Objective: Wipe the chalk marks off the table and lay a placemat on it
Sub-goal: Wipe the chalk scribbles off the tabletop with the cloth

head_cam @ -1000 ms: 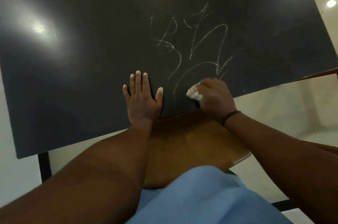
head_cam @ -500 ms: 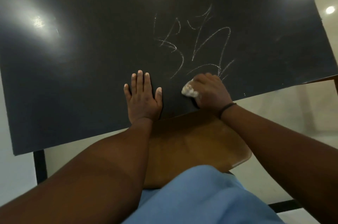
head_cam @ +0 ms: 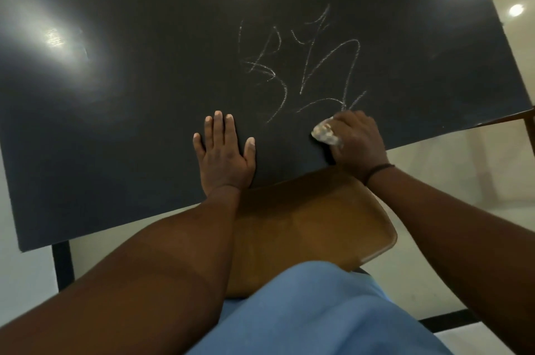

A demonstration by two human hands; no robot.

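White chalk marks (head_cam: 304, 65) scrawl across the middle right of the black table (head_cam: 144, 94). My right hand (head_cam: 357, 143) grips a crumpled white cloth (head_cam: 325, 131) and presses it on the table just below the lowest marks, near the front edge. My left hand (head_cam: 224, 155) lies flat on the table with fingers straight, a short way left of the cloth. No placemat is in view.
A brown wooden chair seat (head_cam: 304, 227) sits under the table's front edge, between my arms. Blue fabric (head_cam: 318, 317) covers my lap below it. A black table leg (head_cam: 62, 265) stands at the lower left. Pale floor lies to the right.
My right hand has slid the cloth to the right along the front edge, and the lower tail of the chalk curve near the edge is gone. The left hand has stayed put.
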